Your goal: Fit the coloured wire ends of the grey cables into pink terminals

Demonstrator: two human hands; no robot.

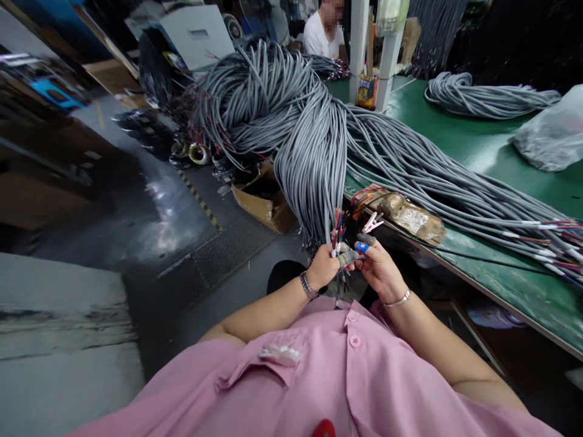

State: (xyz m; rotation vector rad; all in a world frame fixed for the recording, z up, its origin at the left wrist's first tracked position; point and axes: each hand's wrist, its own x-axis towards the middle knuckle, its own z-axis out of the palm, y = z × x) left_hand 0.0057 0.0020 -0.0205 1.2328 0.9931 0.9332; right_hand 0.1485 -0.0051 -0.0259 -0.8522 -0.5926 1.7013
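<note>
Just in front of the pink shirt (314, 376), my left hand (322, 267) is closed round stripped cable ends (337, 229) with red, blue and dark wires fanning out. My right hand (381, 272) meets it from the right, its fingers pinched on the thin wires between both hands. Blue tape (362, 247) wraps a right fingertip, and grey covers show on other fingers. Which wires each fingertip grips is too small to make out. From above, a thick hank of grey cables (314, 164) hangs off the table edge down to my hands.
More grey cables (437, 164) lie along the green table (496, 142). A taped wooden block (410, 221) and a pink clip (373, 223) sit at its edge. An open carton (257, 203) stands below. A person in white (319, 36) is at the back.
</note>
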